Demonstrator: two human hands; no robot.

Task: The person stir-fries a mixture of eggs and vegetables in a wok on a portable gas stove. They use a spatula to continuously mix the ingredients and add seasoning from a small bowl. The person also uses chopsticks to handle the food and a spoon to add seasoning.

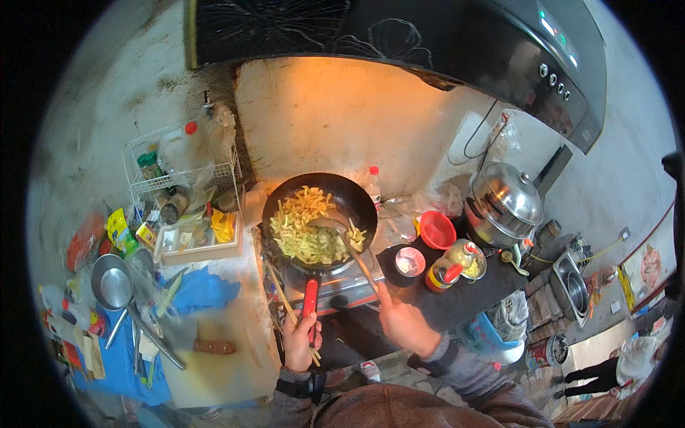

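A dark wok [348,198] sits on a gas stove [342,299], holding pale green and yellowish chopped vegetables [299,230] with steam above them. My left hand [301,339] is closed around the wok's red handle [310,299], and a pair of wooden chopsticks [281,291] also runs through that hand. My right hand [404,323] grips the shaft of a metal ladle [361,265], whose bowl rests among the vegetables inside the wok. The stove's flame cannot be made out.
To the right stand a red plastic bowl [438,230], a small pink-rimmed bowl [410,261], condiment bottles and a steel steamer pot [503,203]. At left lie a cutting board [219,380], a wooden-handled cleaver [214,346] and a saucepan [112,282]. A range hood [374,32] hangs above; a person [615,369] stands far right.
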